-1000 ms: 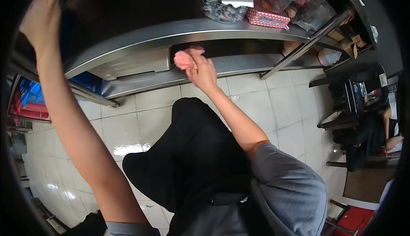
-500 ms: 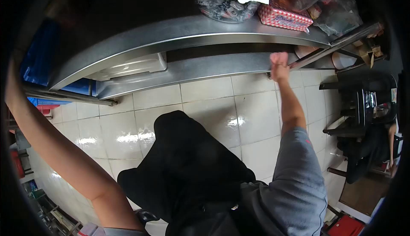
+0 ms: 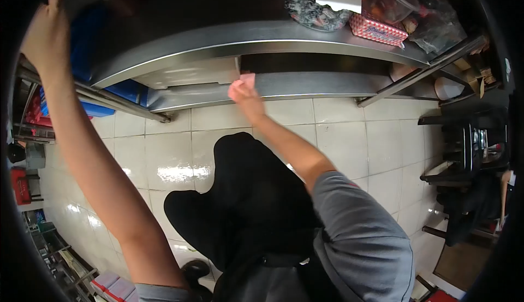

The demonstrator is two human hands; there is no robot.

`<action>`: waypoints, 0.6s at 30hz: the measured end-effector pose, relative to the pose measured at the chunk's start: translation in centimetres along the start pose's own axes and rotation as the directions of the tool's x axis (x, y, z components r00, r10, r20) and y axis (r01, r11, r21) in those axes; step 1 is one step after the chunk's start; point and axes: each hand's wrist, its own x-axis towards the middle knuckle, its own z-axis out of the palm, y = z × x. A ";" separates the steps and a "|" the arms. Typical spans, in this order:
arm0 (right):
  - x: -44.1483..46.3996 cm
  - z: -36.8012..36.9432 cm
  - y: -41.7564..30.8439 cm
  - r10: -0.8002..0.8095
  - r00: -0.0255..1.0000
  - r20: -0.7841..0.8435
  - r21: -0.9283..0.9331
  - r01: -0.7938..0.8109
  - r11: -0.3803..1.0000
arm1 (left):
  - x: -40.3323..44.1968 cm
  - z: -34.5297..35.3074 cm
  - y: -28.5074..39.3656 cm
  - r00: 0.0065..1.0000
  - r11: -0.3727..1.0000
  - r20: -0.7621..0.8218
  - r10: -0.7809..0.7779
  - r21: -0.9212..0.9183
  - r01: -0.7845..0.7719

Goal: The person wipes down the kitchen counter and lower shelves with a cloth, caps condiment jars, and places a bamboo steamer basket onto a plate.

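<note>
My right hand [image 3: 249, 101] is closed on a pink cloth [image 3: 242, 85] at the lower metal shelf [image 3: 305, 83], beside the right end of a pale tray [image 3: 191, 72]. Far out at the upper left, my left hand [image 3: 49, 37] is raised near the end of the steel table [image 3: 262, 42]. Its thumb points up, and the rest of its fingers are too dark and cut off to make out. Whether it touches anything is hidden.
A tub with a red lid [image 3: 314, 10], a red-checked box [image 3: 377, 30] and plastic bags [image 3: 439, 29] stand on the upper surface. A metal leg [image 3: 393, 86] slants at the right. Black stacked chairs [image 3: 469, 138] stand on the tiled floor [image 3: 341, 143].
My right hand first went right along the lower shelf with the cloth, then came back left to the tray. My left hand dropped toward the left edge, then rose again.
</note>
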 end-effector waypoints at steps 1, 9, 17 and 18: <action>-0.6 -2.2 1.9 -0.005 0.997 -0.079 0.218 0.022 0.976 | 0.0 0.4 -0.2 0.999 0.992 0.028 0.047 0.118 -0.050; -4.8 -5.8 18.9 0.124 0.944 -0.306 -0.142 -0.174 0.974 | 3.1 -10.1 8.4 0.839 0.875 -0.383 -0.385 -0.440 0.201; 3.2 8.4 -15.7 -0.553 0.833 0.025 -0.060 0.553 0.831 | 3.3 -7.9 7.9 0.788 0.854 -0.480 -0.386 -0.509 0.109; 4.0 8.9 -15.6 -0.555 0.831 0.032 -0.057 0.556 0.829 | 3.3 -8.1 7.9 0.802 0.884 -0.480 -0.355 -0.451 0.121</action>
